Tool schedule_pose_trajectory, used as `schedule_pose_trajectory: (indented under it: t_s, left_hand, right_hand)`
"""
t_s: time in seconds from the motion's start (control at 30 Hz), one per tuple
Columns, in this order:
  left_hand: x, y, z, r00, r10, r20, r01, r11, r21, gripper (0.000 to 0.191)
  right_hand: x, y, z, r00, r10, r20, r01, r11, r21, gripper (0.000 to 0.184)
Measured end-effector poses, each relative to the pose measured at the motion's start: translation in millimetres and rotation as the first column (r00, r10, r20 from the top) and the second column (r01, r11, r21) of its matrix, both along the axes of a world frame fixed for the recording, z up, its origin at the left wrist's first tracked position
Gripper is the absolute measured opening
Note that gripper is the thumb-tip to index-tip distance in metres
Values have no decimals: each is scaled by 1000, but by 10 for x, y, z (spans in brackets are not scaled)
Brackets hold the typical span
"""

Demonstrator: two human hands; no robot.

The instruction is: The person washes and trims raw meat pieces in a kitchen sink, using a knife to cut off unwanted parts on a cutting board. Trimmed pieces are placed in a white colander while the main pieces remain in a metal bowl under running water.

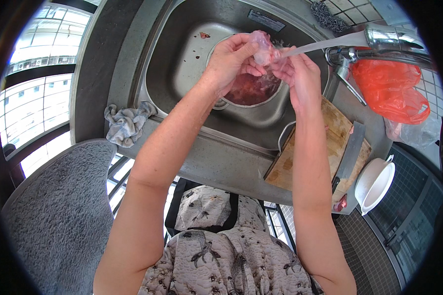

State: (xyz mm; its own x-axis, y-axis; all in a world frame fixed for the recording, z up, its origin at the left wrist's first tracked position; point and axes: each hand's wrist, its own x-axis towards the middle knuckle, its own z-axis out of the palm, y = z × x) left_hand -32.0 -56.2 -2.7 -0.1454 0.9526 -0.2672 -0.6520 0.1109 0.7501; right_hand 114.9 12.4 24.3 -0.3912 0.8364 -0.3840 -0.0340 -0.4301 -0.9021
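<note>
A pale pink piece of raw meat is held up over the steel sink. My left hand grips its left side between thumb and fingers. On its right, my right hand has its fingertips at the meat's lower end, under the running water; splashing hides whether they pinch it. The stream comes from a chrome faucet at the upper right. Below both hands, a round bowl in the sink holds reddish water with darker pieces, partly covered by my hands.
Small scraps lie on the sink floor. Right of the sink, a cleaver rests on a wooden cutting board, near a white pot. A red plastic bag sits behind; a grey cloth lies on the left rim.
</note>
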Motion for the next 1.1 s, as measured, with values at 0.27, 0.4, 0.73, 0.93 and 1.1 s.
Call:
schedule_pose_trajectory:
  t_s: [0.27, 0.4, 0.73, 0.93, 1.1]
  left_hand:
    - [65, 57, 59, 989, 56, 134, -48, 997, -64, 22]
    - [182, 48, 99, 978, 200, 51, -198, 979, -55, 26]
    - [137, -30, 29, 959, 71, 275, -66, 997, -29, 23]
    - [109, -15, -68, 959, 34, 280, -28, 999, -25, 23]
    - [145, -49, -51, 970, 70, 231, -59, 997, -55, 25]
  right_hand:
    - [-65, -109, -72, 985, 97, -145, -62, 971, 229, 21]
    - [-93, -76, -80, 999, 18, -42, -2, 938, 347, 21]
    - [-73, -93, -22, 996, -43, 80, 0, 881, 474, 10]
    - [-56, -24, -34, 952, 39, 304, -200, 831, 519, 19]
    - [-46, -20, 11, 879, 63, 472, -344, 770, 538, 22]
